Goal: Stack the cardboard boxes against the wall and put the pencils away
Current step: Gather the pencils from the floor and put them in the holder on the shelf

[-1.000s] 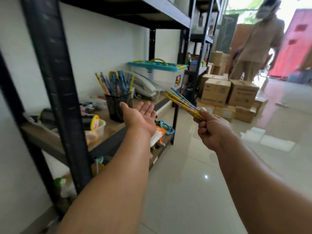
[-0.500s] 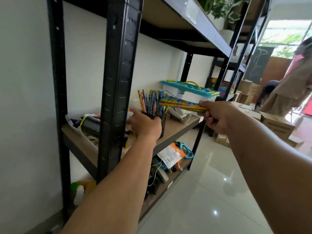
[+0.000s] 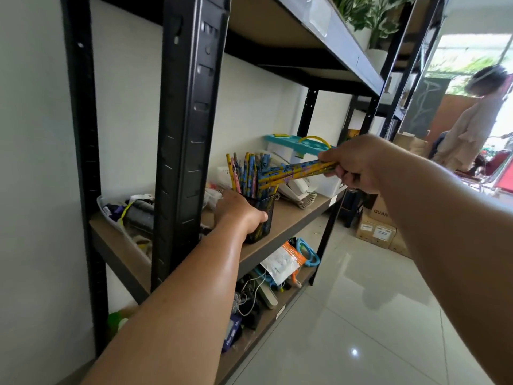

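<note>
Gripping the pencil cup (image 3: pixel 263 218) with my left hand (image 3: pixel 238 211), I have my thumb curled round its near side and my fingers round the back. The cup is black mesh and stands upright on the middle shelf (image 3: pixel 294 218), just right of the rack's black front post (image 3: pixel 188 134). It is already packed with pencils (image 3: pixel 249 173), blue, yellow and pink, standing on end.

My right hand (image 3: pixel 358 162) is higher and off to the right, well apart from the left. It is clamped on a bundle of pencils (image 3: pixel 297 172), yellow with blue print, held almost level. The free ends of the bundle point left and reach the standing pencils just above the cup's rim. I cannot tell whether any has gone inside.

Left of the post, a tray (image 3: pixel 125 218) of odds and ends sits on the same shelf. Behind the cup lies a white telephone (image 3: pixel 298 190) with a coiled cord, and past it a clear storage box (image 3: pixel 291 144) with a teal lid and yellow handle. On the shelf below are a tangle of cables (image 3: pixel 249 298), a plastic bag (image 3: pixel 280 263) and a blue ring (image 3: pixel 306 252).

Farther on, beyond the end of the rack, the cardboard boxes (image 3: pixel 376 232) sit on the tiled floor (image 3: pixel 361 315), one on top of another. A person (image 3: pixel 469 129) in light clothing stands by the bright doorway.
</note>
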